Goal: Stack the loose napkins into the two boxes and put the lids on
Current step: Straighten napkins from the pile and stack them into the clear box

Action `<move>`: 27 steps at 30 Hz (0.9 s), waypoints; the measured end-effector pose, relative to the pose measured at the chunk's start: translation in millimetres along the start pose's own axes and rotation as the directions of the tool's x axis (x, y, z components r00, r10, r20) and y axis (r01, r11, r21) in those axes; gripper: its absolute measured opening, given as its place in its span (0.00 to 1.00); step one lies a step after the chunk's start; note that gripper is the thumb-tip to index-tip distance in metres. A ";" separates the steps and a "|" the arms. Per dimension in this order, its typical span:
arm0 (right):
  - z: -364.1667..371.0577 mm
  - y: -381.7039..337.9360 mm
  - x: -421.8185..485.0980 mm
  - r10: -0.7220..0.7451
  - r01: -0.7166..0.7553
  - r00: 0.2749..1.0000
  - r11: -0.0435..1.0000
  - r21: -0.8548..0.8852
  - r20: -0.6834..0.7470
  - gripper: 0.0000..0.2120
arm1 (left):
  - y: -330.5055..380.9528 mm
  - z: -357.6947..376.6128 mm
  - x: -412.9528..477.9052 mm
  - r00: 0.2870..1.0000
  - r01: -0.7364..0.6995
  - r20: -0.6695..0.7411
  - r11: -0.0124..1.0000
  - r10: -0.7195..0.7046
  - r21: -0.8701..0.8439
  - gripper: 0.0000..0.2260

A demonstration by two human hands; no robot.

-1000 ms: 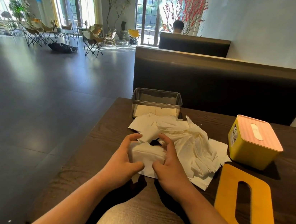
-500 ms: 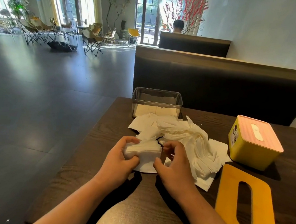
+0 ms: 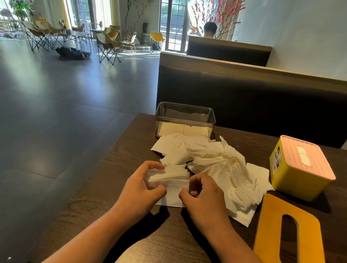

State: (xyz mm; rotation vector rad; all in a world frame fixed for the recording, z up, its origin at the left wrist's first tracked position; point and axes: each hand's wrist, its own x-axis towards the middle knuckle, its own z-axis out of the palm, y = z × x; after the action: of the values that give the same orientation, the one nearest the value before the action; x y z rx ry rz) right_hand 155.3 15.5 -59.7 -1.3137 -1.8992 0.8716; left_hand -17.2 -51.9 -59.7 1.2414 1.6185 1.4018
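Napkins (image 3: 170, 178) in a small folded stack sit at centre frame, gripped from both sides. The left hand (image 3: 140, 191) curls fingers and thumb round the stack's left end, and the right hand (image 3: 203, 198) pinches its right edge with curled fingers. Just above and to the right, the loose pile (image 3: 225, 169) spreads over the dark table (image 3: 99, 187). Above it stands the clear box (image 3: 185, 113), lidless, with napkins lying in its bottom. At right, the yellow box (image 3: 293, 182) wears a pink lid (image 3: 304, 156). The orange lid (image 3: 269, 236) lies flat at lower right.

napkin pile (image 3: 218, 166) between two boxes (image 3: 184, 119)
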 end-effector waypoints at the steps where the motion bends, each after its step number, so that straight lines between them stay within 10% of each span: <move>1: -0.3 0.2 -0.3 0.002 -0.002 1.000 1.000 0.001 -0.002 0.08 | 0.1 -0.2 -0.2 1.000 -0.004 -0.004 1.000 0.004 0.004 0.20; 27: 2.6 1.1 1.7 0.020 -0.019 1.000 0.993 0.119 -0.007 0.07 | 1.9 -0.1 -2.5 0.998 -0.045 0.040 0.998 0.043 0.040 0.17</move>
State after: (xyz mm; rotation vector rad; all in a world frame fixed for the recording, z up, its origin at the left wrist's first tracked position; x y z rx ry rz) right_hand 153.3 17.1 -61.8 -1.2645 -1.8020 0.9724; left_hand -15.9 -54.3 -58.2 1.3275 1.6094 1.3684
